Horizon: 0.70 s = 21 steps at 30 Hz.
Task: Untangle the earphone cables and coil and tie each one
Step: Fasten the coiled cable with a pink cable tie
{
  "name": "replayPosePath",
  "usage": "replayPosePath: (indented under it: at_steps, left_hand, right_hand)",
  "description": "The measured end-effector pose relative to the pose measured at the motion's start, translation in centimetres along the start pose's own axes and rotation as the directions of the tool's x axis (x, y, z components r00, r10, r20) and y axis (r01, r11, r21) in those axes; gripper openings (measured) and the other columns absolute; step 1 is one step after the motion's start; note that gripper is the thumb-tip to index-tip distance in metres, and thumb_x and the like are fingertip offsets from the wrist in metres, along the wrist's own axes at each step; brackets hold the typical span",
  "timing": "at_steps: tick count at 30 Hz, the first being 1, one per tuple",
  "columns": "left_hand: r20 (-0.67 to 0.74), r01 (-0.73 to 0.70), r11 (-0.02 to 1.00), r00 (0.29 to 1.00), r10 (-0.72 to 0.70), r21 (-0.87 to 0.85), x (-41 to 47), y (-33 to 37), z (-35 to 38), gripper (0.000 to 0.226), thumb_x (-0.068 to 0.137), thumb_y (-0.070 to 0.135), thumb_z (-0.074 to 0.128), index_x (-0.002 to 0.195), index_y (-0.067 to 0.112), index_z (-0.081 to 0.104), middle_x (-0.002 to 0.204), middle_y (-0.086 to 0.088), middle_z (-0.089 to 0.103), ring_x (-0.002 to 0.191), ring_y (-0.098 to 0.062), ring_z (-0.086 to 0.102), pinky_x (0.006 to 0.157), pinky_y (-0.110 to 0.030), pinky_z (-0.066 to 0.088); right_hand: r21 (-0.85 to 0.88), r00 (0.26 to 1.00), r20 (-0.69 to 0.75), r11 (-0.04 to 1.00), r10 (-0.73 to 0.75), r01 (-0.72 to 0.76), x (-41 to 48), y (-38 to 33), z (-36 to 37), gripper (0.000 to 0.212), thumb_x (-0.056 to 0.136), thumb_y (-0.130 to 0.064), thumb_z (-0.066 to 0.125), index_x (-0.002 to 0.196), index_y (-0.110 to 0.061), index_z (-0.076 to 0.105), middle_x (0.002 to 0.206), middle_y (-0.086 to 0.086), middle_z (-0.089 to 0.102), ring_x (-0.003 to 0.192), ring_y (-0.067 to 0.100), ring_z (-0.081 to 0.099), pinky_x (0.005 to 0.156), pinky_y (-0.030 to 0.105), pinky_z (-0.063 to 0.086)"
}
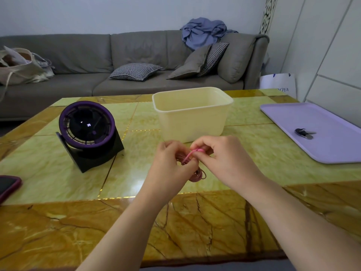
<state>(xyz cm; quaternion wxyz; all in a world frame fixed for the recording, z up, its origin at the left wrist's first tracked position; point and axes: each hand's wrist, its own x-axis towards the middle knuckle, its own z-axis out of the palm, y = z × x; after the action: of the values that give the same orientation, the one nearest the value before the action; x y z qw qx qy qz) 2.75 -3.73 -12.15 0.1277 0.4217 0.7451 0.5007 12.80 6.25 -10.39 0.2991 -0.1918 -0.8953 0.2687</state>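
The left hand (170, 163) grips the coiled pink earphone cable (199, 175) just above the counter (136, 173); the right hand (222, 157) pinches its loose end. It seems the tying step: next the end must wrap around the coil.

Sitting on the table (58, 163): fan (88, 130) at left, tub (192, 122) at centre, tray (332, 149) at right carrying keys (304, 133), phone (7, 185) lying at the left edge. Meeting just before the tub, left hand (168, 165) and right hand (224, 159), both gripping the cable (199, 176) between them. Standing behind, sofa (97, 55).
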Motion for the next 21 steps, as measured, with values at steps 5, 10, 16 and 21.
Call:
replayPosePath:
  at_steps: [5, 10, 16, 21]
  left_hand:
    - [-0.042, 0.155, 0.957, 0.985, -0.170, -0.244, 0.08, 0.30, 0.31, 0.080, 0.081, 0.009, 0.066, 0.143, 0.033, 0.023, 0.125, 0.004, 0.037, 0.070, 0.017, 0.057, 0.065, -0.016, 0.053]
    - [0.400, 0.510, 0.588, 0.860, -0.317, -0.628, 0.37, 0.16, -0.23, 0.046, 0.087, 0.003, 0.058, 0.132, 0.005, 0.048, 0.105, -0.011, 0.069, 0.093, -0.021, 0.069, 0.087, -0.037, 0.053]
    - [0.546, 0.615, 0.443, 0.787, -0.288, -0.652, 0.19, 0.36, -0.58, 0.020, 0.089, 0.005, 0.052, 0.104, 0.003, 0.065, 0.090, -0.010, 0.067, 0.081, -0.018, 0.070, 0.087, -0.036, 0.053]
    - [0.505, 0.577, 0.294, 0.814, -0.288, -0.762, 0.22, 0.86, -0.24, 0.010, 0.081, 0.001, 0.052, 0.084, 0.002, 0.062, 0.069, -0.007, 0.058, 0.054, -0.011, 0.061, 0.074, -0.033, 0.057]
  right_hand:
    - [0.095, 0.994, -0.078, 0.993, 0.075, -0.068, 0.06, 0.22, 0.45, 0.009, 0.082, -0.017, 0.072, 0.089, -0.020, 0.074, 0.074, -0.011, 0.067, 0.075, 0.001, 0.061, 0.068, 0.009, 0.047]
    - [0.142, 0.993, -0.083, 0.987, 0.089, -0.077, 0.01, 0.36, 0.49, 0.010, 0.082, -0.014, 0.071, 0.089, -0.020, 0.074, 0.077, -0.008, 0.070, 0.074, 0.000, 0.062, 0.070, 0.012, 0.049]
    - [0.142, 0.999, -0.037, 0.989, 0.031, -0.026, -0.15, 0.28, 0.40, 0.010, 0.083, -0.012, 0.070, 0.088, -0.019, 0.073, 0.078, -0.004, 0.071, 0.071, 0.007, 0.065, 0.067, 0.017, 0.051]
    - [0.144, 0.998, -0.066, 0.989, -0.011, 0.020, -0.15, 0.35, 0.31, 0.010, 0.083, -0.010, 0.070, 0.089, -0.017, 0.073, 0.078, -0.006, 0.071, 0.073, 0.003, 0.065, 0.070, 0.015, 0.051]
